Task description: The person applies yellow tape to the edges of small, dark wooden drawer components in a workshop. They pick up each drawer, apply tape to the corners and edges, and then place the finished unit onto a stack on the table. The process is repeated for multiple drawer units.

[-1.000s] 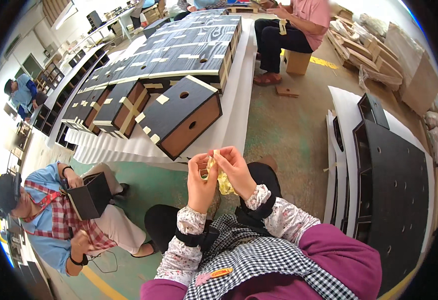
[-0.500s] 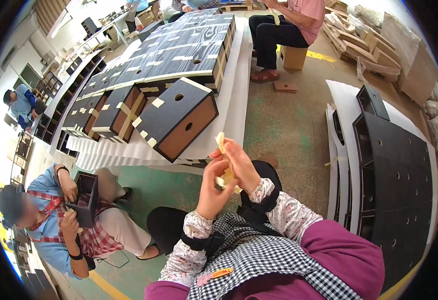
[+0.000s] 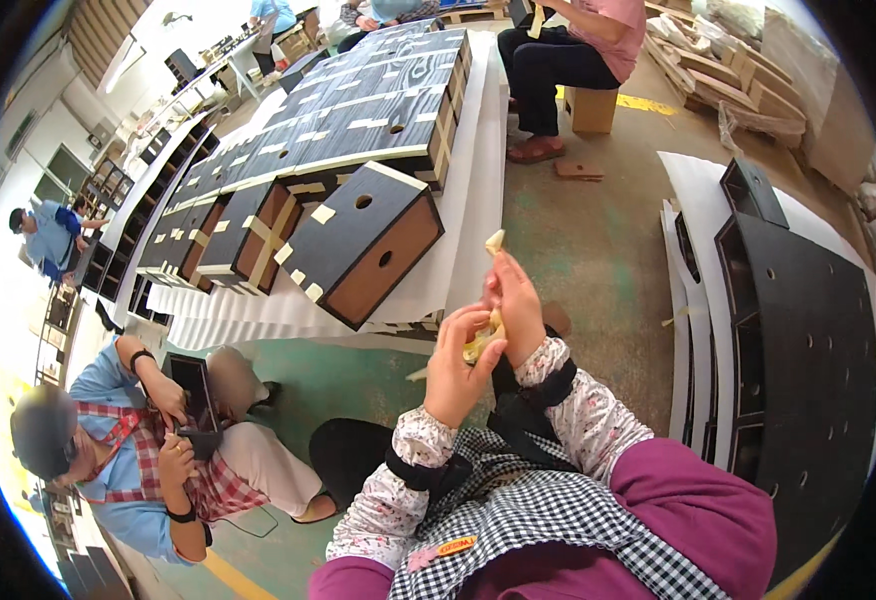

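Observation:
My left hand (image 3: 460,368) is closed around a crumpled-looking, pale yellow piece of masking tape (image 3: 485,338), whose full shape the fingers hide. Just to its right and higher, my right hand (image 3: 516,305) is raised with thumb and fingers pinched together. A short pale strip of tape (image 3: 496,241) sticks up from the right fingertips. Ahead and to the left, a black box with brown side and round holes (image 3: 363,235) lies tilted at the near end of the table, with pale tape bits on its edges. Neither hand touches it.
Taped black boxes (image 3: 378,120) cover the foam-lined table (image 3: 478,150). On the right stand stacked black panels and boxes (image 3: 798,330) with foam sheets. A co-worker in a checked apron (image 3: 128,430) sits at left with a small black box; another in pink (image 3: 598,40) sits beyond.
My right hand has moved up and right, away from the left, carrying a bit of tape. The view has shifted slightly. The left co-worker's hands have moved lower on the small box.

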`<state>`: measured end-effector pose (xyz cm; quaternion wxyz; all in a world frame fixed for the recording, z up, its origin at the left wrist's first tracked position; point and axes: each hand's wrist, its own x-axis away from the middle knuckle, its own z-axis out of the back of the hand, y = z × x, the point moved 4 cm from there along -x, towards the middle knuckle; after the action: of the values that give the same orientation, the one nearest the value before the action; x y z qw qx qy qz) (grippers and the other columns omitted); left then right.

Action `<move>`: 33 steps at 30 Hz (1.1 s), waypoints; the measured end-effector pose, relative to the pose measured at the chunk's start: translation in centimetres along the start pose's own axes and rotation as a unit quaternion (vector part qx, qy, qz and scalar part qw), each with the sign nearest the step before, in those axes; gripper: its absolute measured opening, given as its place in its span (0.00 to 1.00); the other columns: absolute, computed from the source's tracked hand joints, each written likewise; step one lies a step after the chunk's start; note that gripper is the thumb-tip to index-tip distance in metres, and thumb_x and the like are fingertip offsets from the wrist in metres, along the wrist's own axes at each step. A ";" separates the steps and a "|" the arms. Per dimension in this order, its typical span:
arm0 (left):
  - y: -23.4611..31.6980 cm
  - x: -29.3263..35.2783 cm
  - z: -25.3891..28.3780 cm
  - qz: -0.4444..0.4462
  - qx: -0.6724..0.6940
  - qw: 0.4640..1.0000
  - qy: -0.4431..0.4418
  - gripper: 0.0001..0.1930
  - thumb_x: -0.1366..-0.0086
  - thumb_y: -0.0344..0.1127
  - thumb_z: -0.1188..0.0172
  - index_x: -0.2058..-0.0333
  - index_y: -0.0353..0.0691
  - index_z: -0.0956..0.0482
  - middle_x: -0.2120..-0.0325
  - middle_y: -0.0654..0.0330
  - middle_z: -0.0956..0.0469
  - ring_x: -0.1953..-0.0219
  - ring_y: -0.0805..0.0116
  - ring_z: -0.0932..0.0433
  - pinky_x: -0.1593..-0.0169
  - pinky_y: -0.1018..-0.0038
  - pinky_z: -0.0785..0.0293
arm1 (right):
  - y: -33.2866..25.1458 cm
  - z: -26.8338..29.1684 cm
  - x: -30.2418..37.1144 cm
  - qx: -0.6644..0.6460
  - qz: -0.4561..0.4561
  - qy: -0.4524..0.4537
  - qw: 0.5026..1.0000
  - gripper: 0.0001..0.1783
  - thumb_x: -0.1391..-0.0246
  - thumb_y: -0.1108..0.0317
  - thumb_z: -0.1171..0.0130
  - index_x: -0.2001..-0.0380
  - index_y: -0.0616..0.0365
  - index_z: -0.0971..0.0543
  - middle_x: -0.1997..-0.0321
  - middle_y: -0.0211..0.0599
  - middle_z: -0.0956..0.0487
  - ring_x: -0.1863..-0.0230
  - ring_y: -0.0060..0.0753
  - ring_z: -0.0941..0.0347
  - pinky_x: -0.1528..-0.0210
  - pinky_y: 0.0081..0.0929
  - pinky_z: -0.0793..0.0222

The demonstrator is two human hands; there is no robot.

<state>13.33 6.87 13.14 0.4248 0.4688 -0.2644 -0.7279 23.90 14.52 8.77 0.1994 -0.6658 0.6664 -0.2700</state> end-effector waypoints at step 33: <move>-2.5 2.7 13.0 0.194 0.207 0.957 0.060 0.15 0.34 0.39 0.49 0.54 0.37 0.31 0.61 0.63 0.27 0.60 0.74 0.27 0.56 0.80 0.30 | -5.9 1.5 1.1 0.094 0.122 0.030 0.988 0.19 0.35 0.62 0.56 0.44 0.56 0.37 0.69 0.30 0.25 0.62 0.27 0.24 0.63 0.24 0.25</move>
<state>0.08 5.60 15.38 0.4662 0.5293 -0.4691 -0.5314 29.41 13.46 11.44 0.2726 -0.5493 0.7201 -0.3247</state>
